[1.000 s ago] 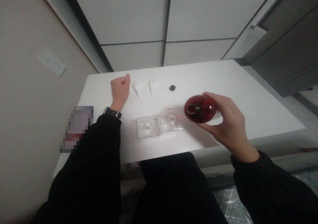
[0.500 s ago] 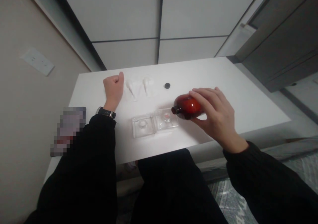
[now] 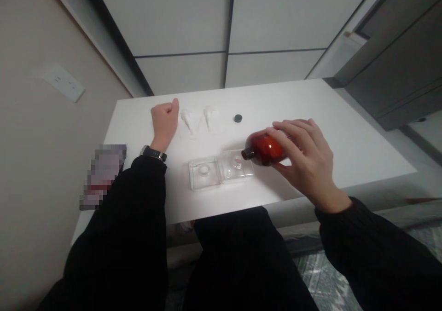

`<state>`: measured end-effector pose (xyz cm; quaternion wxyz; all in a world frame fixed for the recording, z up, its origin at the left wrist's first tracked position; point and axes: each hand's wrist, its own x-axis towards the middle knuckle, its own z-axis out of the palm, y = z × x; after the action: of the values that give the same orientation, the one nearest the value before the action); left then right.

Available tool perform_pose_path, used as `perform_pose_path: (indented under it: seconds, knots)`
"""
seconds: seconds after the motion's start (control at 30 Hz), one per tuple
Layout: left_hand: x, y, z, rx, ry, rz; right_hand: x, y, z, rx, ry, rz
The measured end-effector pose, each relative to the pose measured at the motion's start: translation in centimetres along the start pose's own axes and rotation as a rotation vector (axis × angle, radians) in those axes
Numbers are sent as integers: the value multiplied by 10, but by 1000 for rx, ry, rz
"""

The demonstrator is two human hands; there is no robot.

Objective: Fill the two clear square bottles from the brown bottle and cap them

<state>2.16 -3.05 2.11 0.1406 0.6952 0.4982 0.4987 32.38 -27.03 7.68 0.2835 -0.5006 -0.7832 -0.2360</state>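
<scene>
In my right hand is an amber-red bottle, tipped on its side with its uncapped dark neck pointing left. The bottle's mouth is over the right edge of a clear square container; whether liquid runs out cannot be made out. A second clear container adjoins it on the left, and each has a round ring in it. My left hand rests on the table as a fist, thumb on top, with nothing visible in it. Beside it lie two white cone-tipped pieces, apparently on clear wrapping.
A small black cap lies on the white table behind the bottle. At the left edge is a pixelated flat object. A wall socket is at left, and pale panels stand behind the table.
The whole view has shifted slightly, so everything appears a little further right. The bottle stays tilted in my right hand, and my left fist keeps its place.
</scene>
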Motion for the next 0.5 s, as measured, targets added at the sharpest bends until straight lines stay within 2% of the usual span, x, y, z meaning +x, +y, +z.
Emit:
perform_pose_path:
  seconds: [0.13, 0.5]
  knots:
    - [0, -1, 0, 0, -7, 5, 2, 1, 0, -15, 24, -45]
    - [0, -1, 0, -1, -17, 16, 3, 1, 1, -34, 30, -60]
